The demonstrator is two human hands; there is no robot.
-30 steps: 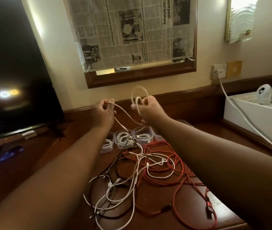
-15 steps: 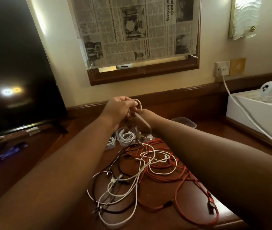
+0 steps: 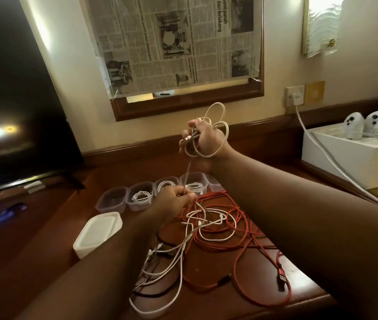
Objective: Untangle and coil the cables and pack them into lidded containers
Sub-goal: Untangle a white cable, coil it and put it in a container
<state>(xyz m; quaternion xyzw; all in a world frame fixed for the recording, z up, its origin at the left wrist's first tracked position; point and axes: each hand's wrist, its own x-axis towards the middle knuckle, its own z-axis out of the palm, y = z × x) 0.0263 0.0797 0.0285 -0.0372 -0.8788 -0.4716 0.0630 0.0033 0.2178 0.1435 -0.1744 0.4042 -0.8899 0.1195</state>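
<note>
A light, limp white cable [image 3: 208,132] is held as loose coils in the right hand [image 3: 206,139] above the bench [image 3: 241,296], its tail pinched by the left hand [image 3: 174,199], best gripped near the plug.

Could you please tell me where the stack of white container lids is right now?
In the head view the stack of white lids sits on the wooden table, left of the left forearm and just in front of the leftmost clear container.

The newspaper [image 3: 172,42] headline reads "suami parah" and "dari belakang".
</note>
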